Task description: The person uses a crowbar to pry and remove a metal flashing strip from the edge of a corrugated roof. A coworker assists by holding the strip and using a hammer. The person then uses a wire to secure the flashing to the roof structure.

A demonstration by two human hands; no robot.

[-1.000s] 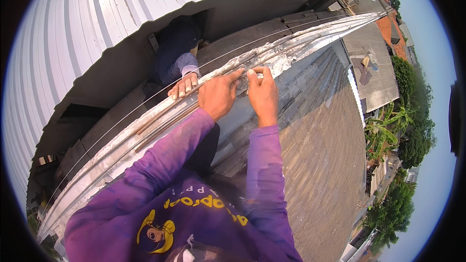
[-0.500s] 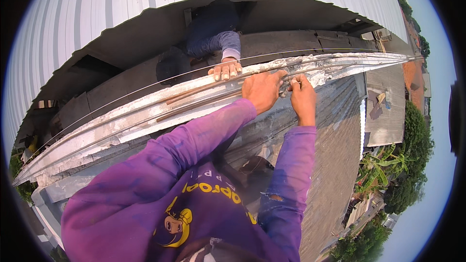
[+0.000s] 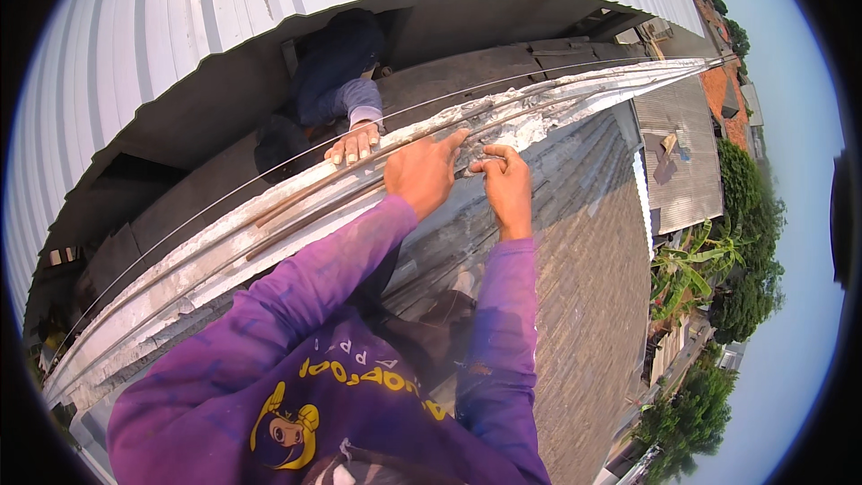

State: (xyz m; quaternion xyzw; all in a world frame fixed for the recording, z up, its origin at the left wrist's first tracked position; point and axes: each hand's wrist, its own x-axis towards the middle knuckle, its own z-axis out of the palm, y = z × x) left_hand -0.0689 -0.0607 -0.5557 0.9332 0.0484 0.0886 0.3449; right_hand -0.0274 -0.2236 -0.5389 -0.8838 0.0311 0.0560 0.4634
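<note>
A long pale concrete ledge (image 3: 224, 247) runs from lower left to upper right, with thin steel rods (image 3: 296, 216) lying along its top. My left hand (image 3: 420, 171) rests flat on the ledge, fingers stretched toward the rods. My right hand (image 3: 505, 181) is curled just beside it, pinching something small at the rods; what it is stays too small to make out. Both my sleeves are purple. Another person's hand (image 3: 355, 142) in a grey cuff grips the far side of the ledge.
A white corrugated metal roof (image 3: 180, 27) overhangs the ledge above. The other person (image 3: 337, 72), in dark blue, crouches in the shadow beneath it. Below my right arm a brown tiled roof (image 3: 597, 305) slopes away, with buildings and trees (image 3: 736, 296) far below.
The view has swung slightly, shifting the ledge and hands in frame. My hands stay together at the same spot on the rods; the other person's hand still rests on the ledge.
</note>
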